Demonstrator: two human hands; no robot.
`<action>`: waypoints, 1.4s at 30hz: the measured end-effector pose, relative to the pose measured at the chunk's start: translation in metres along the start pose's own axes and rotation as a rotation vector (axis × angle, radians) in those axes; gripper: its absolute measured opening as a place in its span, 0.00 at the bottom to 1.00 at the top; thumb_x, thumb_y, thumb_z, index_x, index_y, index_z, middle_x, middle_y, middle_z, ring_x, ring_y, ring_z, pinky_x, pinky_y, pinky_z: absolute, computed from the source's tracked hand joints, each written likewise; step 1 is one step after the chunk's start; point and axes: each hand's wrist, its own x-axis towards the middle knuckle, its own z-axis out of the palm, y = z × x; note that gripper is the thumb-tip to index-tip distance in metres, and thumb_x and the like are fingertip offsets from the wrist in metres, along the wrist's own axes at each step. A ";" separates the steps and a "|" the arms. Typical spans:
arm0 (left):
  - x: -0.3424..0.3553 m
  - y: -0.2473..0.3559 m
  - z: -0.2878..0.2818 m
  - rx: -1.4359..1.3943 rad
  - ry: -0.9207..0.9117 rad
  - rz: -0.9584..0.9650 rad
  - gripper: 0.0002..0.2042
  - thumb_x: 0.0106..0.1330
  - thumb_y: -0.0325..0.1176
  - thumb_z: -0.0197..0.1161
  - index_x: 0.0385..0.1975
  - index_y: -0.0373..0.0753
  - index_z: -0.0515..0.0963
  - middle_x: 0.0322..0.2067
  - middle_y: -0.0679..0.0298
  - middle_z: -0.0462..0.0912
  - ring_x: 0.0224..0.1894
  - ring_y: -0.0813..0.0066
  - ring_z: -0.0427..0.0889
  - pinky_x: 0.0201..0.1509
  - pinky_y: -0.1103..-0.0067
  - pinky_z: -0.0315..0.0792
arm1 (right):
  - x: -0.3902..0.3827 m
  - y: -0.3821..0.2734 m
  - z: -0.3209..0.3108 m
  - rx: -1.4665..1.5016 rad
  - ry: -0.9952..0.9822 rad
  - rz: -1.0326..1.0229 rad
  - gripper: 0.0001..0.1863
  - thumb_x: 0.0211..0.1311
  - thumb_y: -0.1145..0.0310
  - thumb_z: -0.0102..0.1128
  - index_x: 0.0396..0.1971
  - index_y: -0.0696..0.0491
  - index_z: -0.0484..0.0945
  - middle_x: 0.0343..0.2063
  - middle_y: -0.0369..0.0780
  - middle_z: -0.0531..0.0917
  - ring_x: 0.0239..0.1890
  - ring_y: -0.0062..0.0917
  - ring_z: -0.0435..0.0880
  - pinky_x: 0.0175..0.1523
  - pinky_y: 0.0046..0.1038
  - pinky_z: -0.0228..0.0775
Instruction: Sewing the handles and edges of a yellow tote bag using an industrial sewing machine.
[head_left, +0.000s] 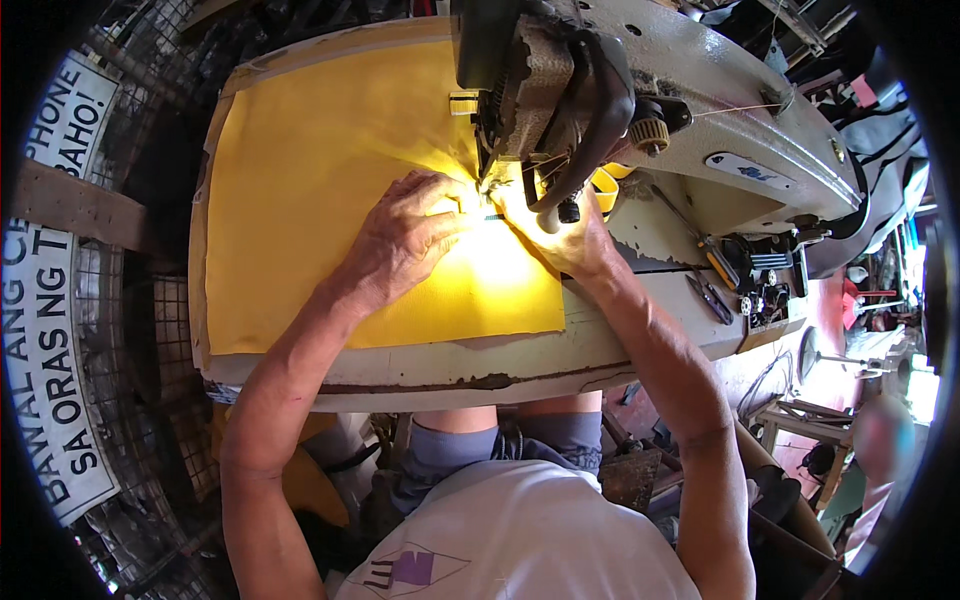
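Note:
A sewing machine [700, 80] stands over a large yellow fabric piece [290, 190] on the worktable [450, 365], its lamp lighting the needle area brightly. My left hand [405, 225] rests on the fabric just left of the needle, fingers curled and closed on the cloth. My right hand [565, 240] is beside the needle and presser foot at the right; its fingers are partly hidden by the machine head and washed out by glare. A yellow strap loop [605, 185] lies beyond my right hand.
A screwdriver [720, 260], dark cutting tool [710, 300] and bobbin winder [770, 295] sit to the right on the table. A wire grid with white signs [70, 370] borders the left. Wooden stands [800, 425] and clutter are at the lower right.

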 end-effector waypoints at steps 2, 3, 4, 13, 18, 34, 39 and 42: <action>0.000 0.001 -0.001 -0.005 -0.022 -0.035 0.08 0.53 0.25 0.66 0.33 0.38 0.82 0.40 0.61 0.79 0.47 0.61 0.77 0.56 0.68 0.70 | -0.002 -0.007 -0.007 -0.076 0.005 0.079 0.07 0.49 0.72 0.62 0.25 0.60 0.76 0.18 0.41 0.79 0.20 0.25 0.76 0.28 0.31 0.68; 0.000 0.001 -0.001 -0.002 -0.024 -0.022 0.08 0.53 0.25 0.66 0.33 0.38 0.82 0.40 0.61 0.79 0.47 0.61 0.77 0.56 0.68 0.70 | -0.003 -0.010 -0.011 -0.133 -0.063 0.079 0.09 0.51 0.73 0.65 0.31 0.60 0.78 0.26 0.41 0.82 0.28 0.25 0.80 0.34 0.29 0.72; 0.000 0.001 -0.001 -0.007 -0.026 -0.016 0.08 0.53 0.25 0.66 0.33 0.38 0.82 0.40 0.61 0.79 0.47 0.61 0.77 0.56 0.68 0.70 | -0.004 -0.012 -0.013 -0.191 -0.132 0.077 0.11 0.53 0.75 0.68 0.36 0.61 0.79 0.33 0.41 0.84 0.35 0.25 0.83 0.40 0.27 0.75; 0.001 0.001 0.000 -0.014 -0.008 -0.016 0.07 0.53 0.25 0.66 0.33 0.37 0.82 0.40 0.61 0.79 0.48 0.62 0.77 0.57 0.68 0.70 | 0.005 0.000 -0.013 0.057 -0.036 -0.045 0.13 0.46 0.66 0.66 0.26 0.58 0.75 0.20 0.40 0.78 0.22 0.26 0.75 0.29 0.30 0.69; 0.001 0.002 -0.001 -0.015 -0.001 -0.021 0.07 0.54 0.25 0.65 0.33 0.37 0.82 0.41 0.61 0.79 0.49 0.61 0.77 0.57 0.68 0.69 | 0.017 0.003 -0.034 0.098 -0.288 0.071 0.15 0.45 0.64 0.68 0.30 0.57 0.76 0.23 0.40 0.79 0.28 0.25 0.77 0.34 0.30 0.70; -0.004 -0.007 0.004 -0.003 -0.025 -0.010 0.09 0.54 0.26 0.66 0.35 0.37 0.82 0.44 0.59 0.78 0.52 0.59 0.76 0.60 0.68 0.69 | -0.020 -0.024 -0.013 -0.636 -0.159 -0.317 0.14 0.54 0.75 0.68 0.42 0.54 0.81 0.34 0.46 0.82 0.36 0.39 0.83 0.40 0.36 0.76; -0.004 -0.008 0.004 -0.028 0.002 0.003 0.09 0.54 0.27 0.66 0.35 0.37 0.82 0.43 0.59 0.78 0.51 0.59 0.76 0.59 0.67 0.69 | -0.016 -0.029 -0.014 -0.688 -0.198 -0.359 0.17 0.55 0.76 0.65 0.46 0.50 0.81 0.38 0.46 0.83 0.40 0.40 0.83 0.44 0.38 0.76; -0.004 -0.008 0.003 -0.043 0.005 0.014 0.09 0.54 0.27 0.66 0.35 0.37 0.82 0.42 0.59 0.78 0.50 0.59 0.77 0.58 0.67 0.70 | -0.009 -0.024 -0.016 -0.786 -0.132 -0.529 0.13 0.49 0.74 0.59 0.38 0.55 0.79 0.23 0.41 0.79 0.22 0.39 0.78 0.29 0.39 0.70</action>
